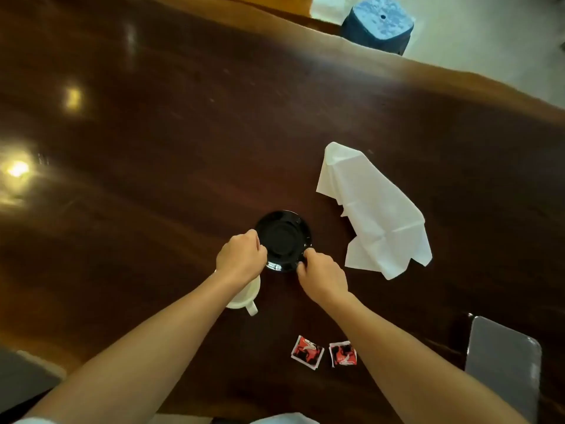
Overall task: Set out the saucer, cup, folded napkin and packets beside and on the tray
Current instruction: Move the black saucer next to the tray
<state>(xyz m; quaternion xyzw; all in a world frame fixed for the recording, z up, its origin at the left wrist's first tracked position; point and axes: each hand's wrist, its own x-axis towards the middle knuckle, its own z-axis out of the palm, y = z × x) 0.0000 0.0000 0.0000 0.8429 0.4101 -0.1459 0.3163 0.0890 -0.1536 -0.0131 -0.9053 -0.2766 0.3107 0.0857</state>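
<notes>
A black saucer (pixel 282 240) sits on the dark wooden table (pixel 153 148) in the middle of the view. My left hand (pixel 241 255) grips its left rim and my right hand (pixel 321 270) grips its near right rim. A white cup (pixel 246 296) with its handle toward me stands just below my left wrist, partly hidden by the forearm. A white napkin (pixel 376 212), unfolded and rumpled, lies to the right of the saucer. Two red and black packets (pixel 307 352) (pixel 343 354) lie side by side near me, between my forearms. No tray is in view.
A blue stool (pixel 379 22) stands on the pale floor beyond the table's far edge. A grey chair seat (pixel 501 362) is at the near right, by the table's edge. Bright light reflections glare on the table's left side.
</notes>
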